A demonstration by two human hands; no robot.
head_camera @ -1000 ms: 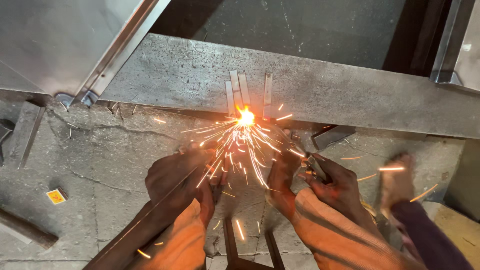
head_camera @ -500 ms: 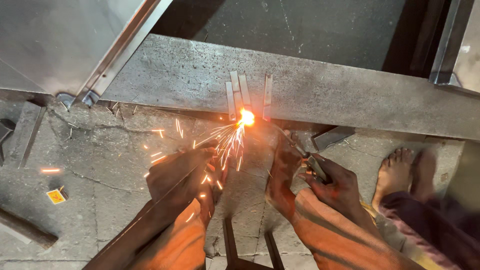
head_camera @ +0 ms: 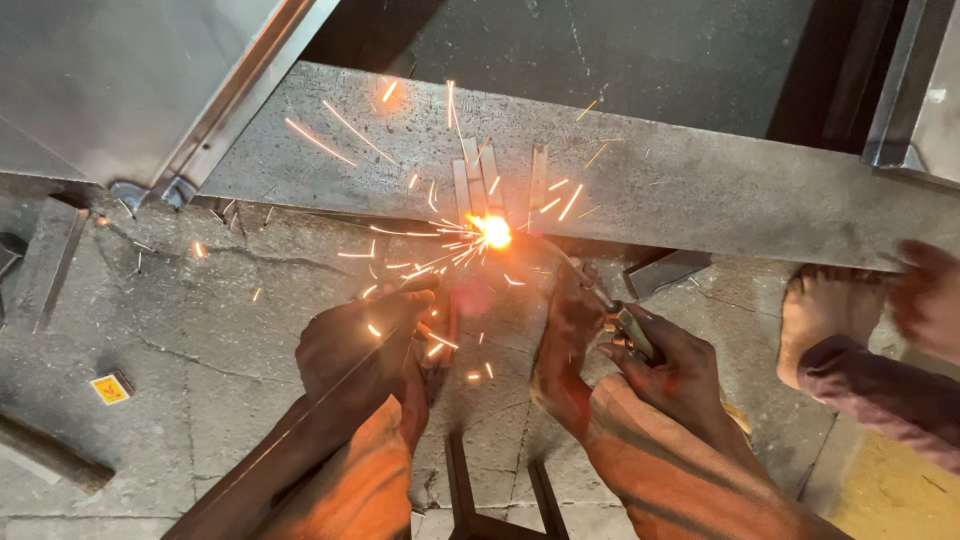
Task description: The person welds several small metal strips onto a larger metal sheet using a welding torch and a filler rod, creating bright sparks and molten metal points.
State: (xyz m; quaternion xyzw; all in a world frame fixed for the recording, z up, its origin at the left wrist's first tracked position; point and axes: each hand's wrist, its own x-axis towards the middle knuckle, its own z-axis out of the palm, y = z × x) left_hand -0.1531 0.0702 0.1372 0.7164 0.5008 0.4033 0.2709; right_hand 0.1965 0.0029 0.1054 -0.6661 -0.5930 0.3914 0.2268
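Right hand (head_camera: 665, 360): closed around a welding electrode holder (head_camera: 628, 328), whose thin rod runs up and left to the arc.
Left hand (head_camera: 365, 345): curled loosely just below the sparks; whether anything is gripped in it cannot be told.
Arc (head_camera: 493, 232): a bright orange glow at the lower edge of a grey steel plate (head_camera: 700, 190), beside short upright metal strips (head_camera: 485, 180).
Sparks: scattered over the cracked concrete floor (head_camera: 200, 320) (and over both hands).
Bystander: a bare foot (head_camera: 815, 310) rests near the plate, to the right.
Technique: the rod is best kept steady, the arc short, and travel slow along the joint.
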